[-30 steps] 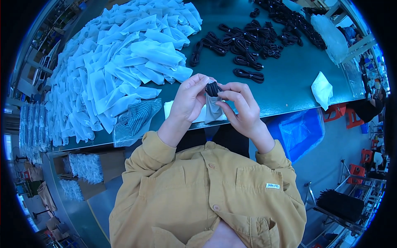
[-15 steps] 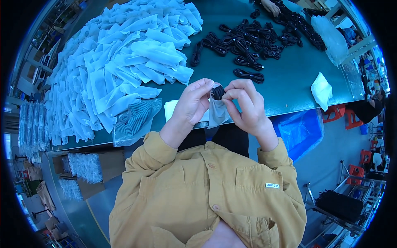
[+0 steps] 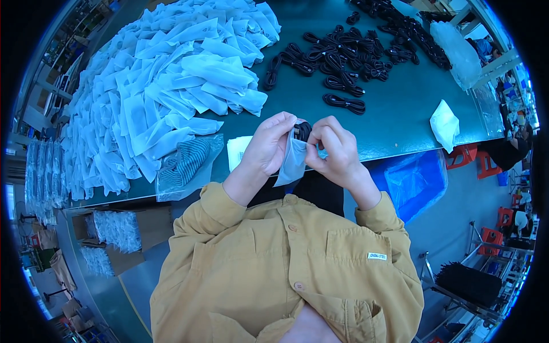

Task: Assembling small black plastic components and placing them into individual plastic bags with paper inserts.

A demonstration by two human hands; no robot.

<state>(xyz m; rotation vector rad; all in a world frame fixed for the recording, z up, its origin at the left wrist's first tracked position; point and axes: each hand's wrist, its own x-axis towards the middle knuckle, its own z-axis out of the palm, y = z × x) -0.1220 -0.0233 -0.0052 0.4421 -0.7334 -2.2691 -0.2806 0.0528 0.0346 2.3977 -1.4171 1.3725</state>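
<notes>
Between my two hands, just over the table's near edge, hangs a small frosted plastic bag [image 3: 294,160]. A coiled black cable [image 3: 302,131] sits in its mouth, with the upper loops still showing. My left hand [image 3: 271,143] pinches the bag and cable from the left side. The fingers of my right hand [image 3: 334,147] are closed on the bag's right edge beside the cable. Past my hands, a single bundled black cable [image 3: 344,104] lies on the green table [image 3: 394,123], in front of a heap of similar cables [image 3: 337,54].
A large pile of filled frosted bags [image 3: 166,86] covers the table's left side. A clear bag with a striped item [image 3: 189,163] and a white stack [image 3: 237,151] lie at the near edge. A white packet [image 3: 445,126] is at right, above a blue-lined bin [image 3: 414,183].
The bag has tilted, its lower end swinging left, and the cable sits slightly lower. My right hand has shifted a little left and down. The other person's hand at the far edge has left view.
</notes>
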